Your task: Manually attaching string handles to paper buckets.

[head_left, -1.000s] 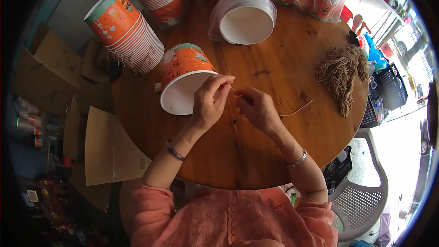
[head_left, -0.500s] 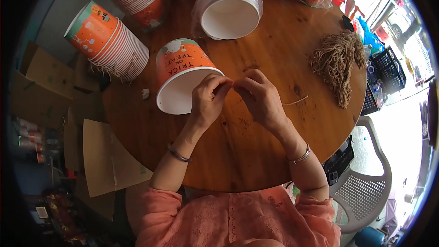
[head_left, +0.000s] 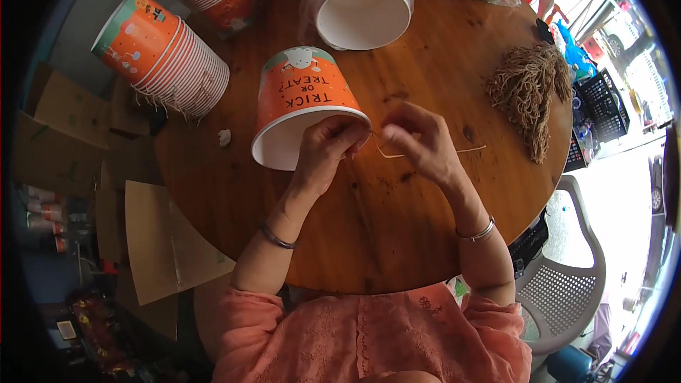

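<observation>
Leaning well left of the left fingers (head_left: 343,131), and farther from the person, is a nested stack (head_left: 164,53) of orange and green buckets. A cardboard flap (head_left: 170,241) sits below the edge of the round wooden surface (head_left: 355,241), left of the fingers and nearer the person. A small white scrap (head_left: 225,137) lies on the surface, left of the fingers.

The orange bucket (head_left: 301,89) lies just beside the left fingers, its white mouth toward the person and its dark lettering inverted. The left hand (head_left: 323,152) is at the right side of its rim, fingers pressed together, pinching a thin tan cord (head_left: 392,156) there.

Straight beyond the fingertips rests a plastic-wrapped white bucket stack (head_left: 365,18). The cord bends in the gap between both sets of fingers. The right hand (head_left: 425,143) has curled fingers, thumb pointing at the rim; whether they grip the cord cannot be told. A strand end shows right of this hand.

Well right of the fingers lie a tan twine bundle (head_left: 528,89) and, farther right, a black crate (head_left: 603,106).
</observation>
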Tool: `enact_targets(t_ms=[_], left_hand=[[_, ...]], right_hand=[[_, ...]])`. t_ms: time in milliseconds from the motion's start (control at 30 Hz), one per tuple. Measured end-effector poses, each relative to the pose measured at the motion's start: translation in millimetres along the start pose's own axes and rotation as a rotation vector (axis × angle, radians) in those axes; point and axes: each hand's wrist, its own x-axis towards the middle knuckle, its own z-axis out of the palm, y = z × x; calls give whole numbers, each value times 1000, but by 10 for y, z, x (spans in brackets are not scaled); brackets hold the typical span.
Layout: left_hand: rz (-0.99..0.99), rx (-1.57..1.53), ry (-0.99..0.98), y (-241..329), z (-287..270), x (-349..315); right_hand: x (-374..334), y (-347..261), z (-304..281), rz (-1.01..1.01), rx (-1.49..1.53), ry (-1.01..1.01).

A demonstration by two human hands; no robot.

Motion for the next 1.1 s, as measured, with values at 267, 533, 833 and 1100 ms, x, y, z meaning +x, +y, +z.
enact_targets(t_ms=[267, 533, 833, 1100], left_hand=[[82, -29, -3, -19, 60, -46], [117, 99, 41, 15, 137, -61], [138, 291, 52, 52, 117, -121], [-17, -127, -66, 101, 238, -193]], right_hand=[[-6, 25, 165, -347, -349, 143], [-15, 36, 102, -101, -110, 261], [-70, -185, -47, -547, -676, 132], [-119, -175, 35, -388, -361, 46]])
